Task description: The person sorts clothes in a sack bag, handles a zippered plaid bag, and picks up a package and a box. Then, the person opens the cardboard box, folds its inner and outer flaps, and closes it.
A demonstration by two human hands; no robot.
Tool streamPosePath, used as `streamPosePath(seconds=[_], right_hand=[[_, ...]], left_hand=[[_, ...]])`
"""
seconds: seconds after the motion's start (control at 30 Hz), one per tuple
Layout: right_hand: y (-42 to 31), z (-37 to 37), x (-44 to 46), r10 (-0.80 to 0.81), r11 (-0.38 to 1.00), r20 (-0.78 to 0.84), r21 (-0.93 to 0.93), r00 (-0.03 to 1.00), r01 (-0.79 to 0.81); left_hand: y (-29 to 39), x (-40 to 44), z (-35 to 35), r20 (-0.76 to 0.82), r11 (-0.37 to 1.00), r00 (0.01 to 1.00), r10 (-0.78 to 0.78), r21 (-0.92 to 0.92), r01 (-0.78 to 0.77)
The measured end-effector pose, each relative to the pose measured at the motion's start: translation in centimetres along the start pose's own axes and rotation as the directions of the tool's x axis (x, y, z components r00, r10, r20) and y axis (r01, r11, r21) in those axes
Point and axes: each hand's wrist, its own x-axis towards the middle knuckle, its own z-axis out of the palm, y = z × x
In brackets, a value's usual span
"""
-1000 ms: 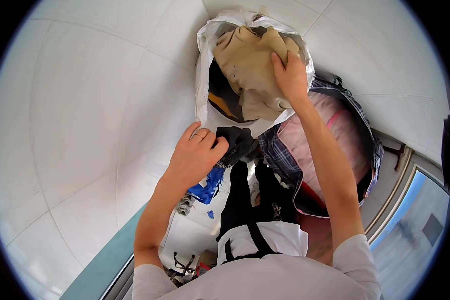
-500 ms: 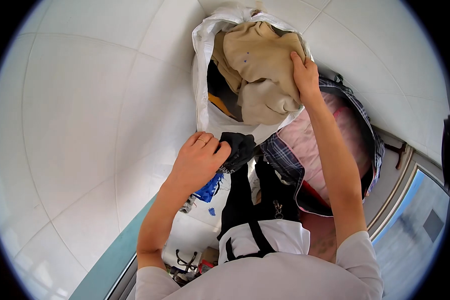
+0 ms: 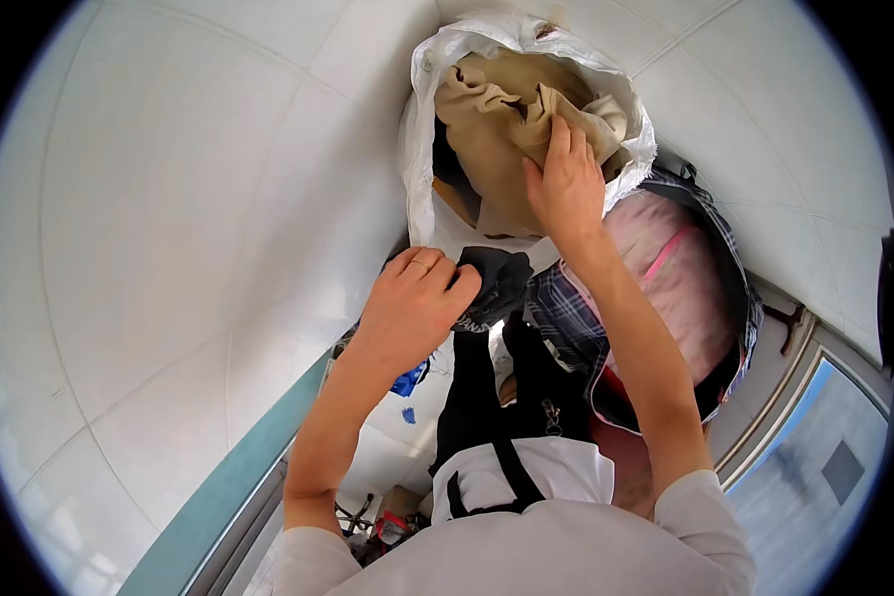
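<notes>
A white woven sack stands open against the tiled wall, with tan cloth bunched inside. My right hand is in the sack's mouth, its fingers closed on the tan cloth. At the sack's near left rim is my left hand, a ring on one finger, its fingers curled round the rim. Black cloth with pale lettering lies against its thumb side; whether the fingers also grip this cloth is hidden.
A plaid bag gapes open at the right, holding pink bedding. Blue material lies below my left hand. White tiled walls rise on both sides, and a framed window is at the lower right.
My right hand has moved left and inward from the sack's right side, bunching the tan cloth. The sack and my left hand appear farther right and my left hand stays at the rim.
</notes>
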Motion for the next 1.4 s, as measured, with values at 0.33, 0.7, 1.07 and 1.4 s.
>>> streamPosePath(seconds=[0.33,0.7,1.07,1.4], right_hand=[[-0.6,7.4,-0.2,-0.329,0.943,0.657,0.195,0.679,0.268],[0.1,4.4,7.4,0.03,0.976,0.534,-0.197,0.845,0.09],[2.2,11.0,8.2,-0.179,0.926,0.434,-0.229,0.883,0.3],[6.0,1.3,11.6,-0.088,0.96,0.333,-0.222,0.939,0.168]], left_hand=[[-0.6,-1.0,1.5,0.107,0.997,0.992,-0.064,-0.03,0.068],[-1.3,-1.4,2.0,-0.047,0.994,0.993,-0.104,-0.043,0.102],[-1.8,-1.6,2.6,0.068,0.982,0.983,-0.17,-0.071,0.175],[-1.2,-1.2,3.1,-0.099,0.988,0.985,-0.14,-0.076,0.133]])
